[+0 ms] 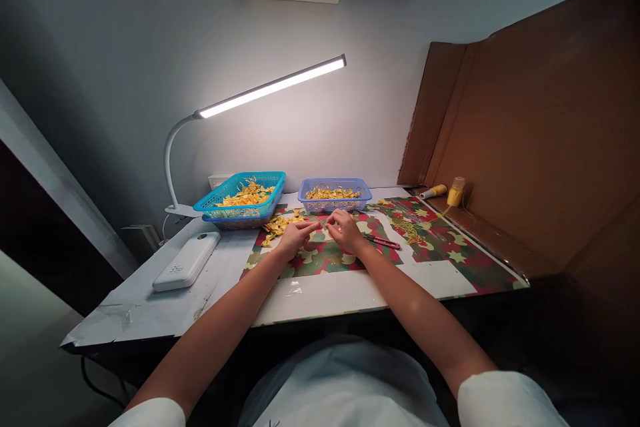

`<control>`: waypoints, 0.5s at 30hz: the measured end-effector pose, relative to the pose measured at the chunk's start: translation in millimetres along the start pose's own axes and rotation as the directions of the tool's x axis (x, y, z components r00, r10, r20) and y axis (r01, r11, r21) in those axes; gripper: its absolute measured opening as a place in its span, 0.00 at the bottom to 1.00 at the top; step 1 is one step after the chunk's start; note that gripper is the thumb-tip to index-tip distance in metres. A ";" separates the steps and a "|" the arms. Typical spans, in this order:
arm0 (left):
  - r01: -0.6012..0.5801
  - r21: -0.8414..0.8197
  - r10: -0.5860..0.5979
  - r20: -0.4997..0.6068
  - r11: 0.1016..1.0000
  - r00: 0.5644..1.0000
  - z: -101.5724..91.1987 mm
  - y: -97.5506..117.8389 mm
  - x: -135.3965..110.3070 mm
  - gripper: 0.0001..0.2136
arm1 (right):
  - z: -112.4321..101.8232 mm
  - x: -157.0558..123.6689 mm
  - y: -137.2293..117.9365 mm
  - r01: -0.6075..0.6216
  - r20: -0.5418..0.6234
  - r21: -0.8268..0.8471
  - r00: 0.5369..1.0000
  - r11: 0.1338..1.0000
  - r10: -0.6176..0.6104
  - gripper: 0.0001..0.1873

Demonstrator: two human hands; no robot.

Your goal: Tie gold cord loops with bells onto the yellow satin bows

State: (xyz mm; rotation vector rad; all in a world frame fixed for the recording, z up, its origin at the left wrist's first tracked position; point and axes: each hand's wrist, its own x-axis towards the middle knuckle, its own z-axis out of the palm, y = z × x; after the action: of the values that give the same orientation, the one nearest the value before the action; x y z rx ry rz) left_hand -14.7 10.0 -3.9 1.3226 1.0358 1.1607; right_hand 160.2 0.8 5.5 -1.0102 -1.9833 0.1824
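My left hand point(299, 237) and my right hand point(345, 229) meet fingertip to fingertip above the patterned table cover, both pinched closed. What lies between the fingertips is too small to make out. Just left of my left hand is a loose pile of yellow ribbon pieces point(280, 225). Beside my right hand rests a pair of scissors or snips with a pink-red handle point(384, 241). Further right lies a tangle of thin gold cord point(409, 232). Behind my hands stands a lavender basket point(334, 205) holding gold-yellow pieces.
A turquoise basket point(204, 205) of yellow pieces sits stacked on a blue one at the back left. Near it are a white power bank point(186, 263) and a lit desk lamp point(273, 87). Thread spools point(455, 192) stand by the tall cardboard sheet point(525, 133) at right.
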 end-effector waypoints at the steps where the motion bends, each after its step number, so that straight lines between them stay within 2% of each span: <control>1: -0.020 0.068 0.020 0.003 0.998 1.000 2.2 -0.2 -1.3 0.22 | 0.0 0.1 0.2 0.004 0.001 -0.009 1.000 1.000 -0.004 0.06; 6: -0.088 0.232 0.078 0.052 0.969 0.996 9.6 4.3 -7.7 0.20 | 2.0 -0.3 2.3 0.014 0.028 -0.003 1.000 1.000 -0.014 0.07; 15: -0.181 0.251 0.162 0.094 0.951 0.982 18.1 7.6 -13.9 0.15 | 5.5 2.2 6.8 0.007 0.034 0.107 0.999 0.994 -0.010 0.07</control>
State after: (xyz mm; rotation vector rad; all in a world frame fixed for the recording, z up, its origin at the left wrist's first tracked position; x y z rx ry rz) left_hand 0.9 -7.1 2.7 1.6771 1.0619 1.1233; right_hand 159.3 8.2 0.4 -0.9356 -1.9870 0.2999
